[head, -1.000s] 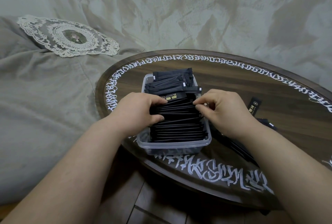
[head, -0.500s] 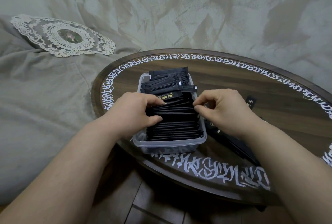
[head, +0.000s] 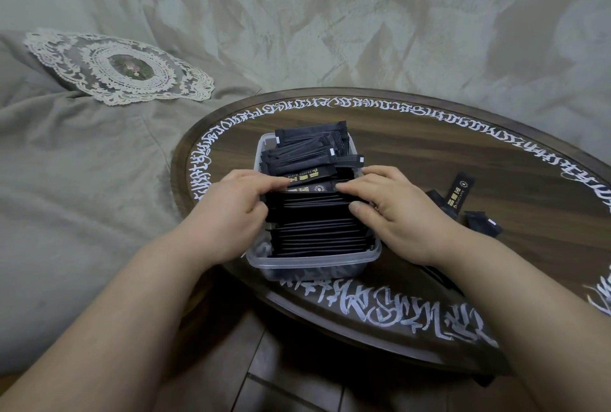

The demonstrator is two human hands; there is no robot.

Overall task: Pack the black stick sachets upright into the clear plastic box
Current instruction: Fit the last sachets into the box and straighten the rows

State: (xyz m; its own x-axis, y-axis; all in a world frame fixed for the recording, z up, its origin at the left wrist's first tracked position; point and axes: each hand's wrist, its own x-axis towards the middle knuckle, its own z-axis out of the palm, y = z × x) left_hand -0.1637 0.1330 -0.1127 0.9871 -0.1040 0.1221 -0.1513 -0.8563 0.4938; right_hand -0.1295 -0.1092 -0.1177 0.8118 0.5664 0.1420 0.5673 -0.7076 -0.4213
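Note:
The clear plastic box [head: 314, 261] stands on the round table, near its left front edge. A tight row of black stick sachets [head: 317, 233] fills its near part, standing on edge. Several more sachets [head: 307, 147] lie slanted in a loose heap at the far end. My left hand [head: 231, 210] holds the row's left end, with the fingers over the top and the thumb on the near side. My right hand [head: 396, 213] pinches the right end of the same bundle in the same way.
Loose sachets [head: 459, 193] lie on the dark wooden table [head: 429, 153] right of the box, partly hidden by my right arm. White lettering rings the table rim. A lace doily [head: 119, 67] lies on grey fabric at the far left.
The fingers of both hands have stretched further over the top of the row towards each other. The box and the heap at its far end have stayed put.

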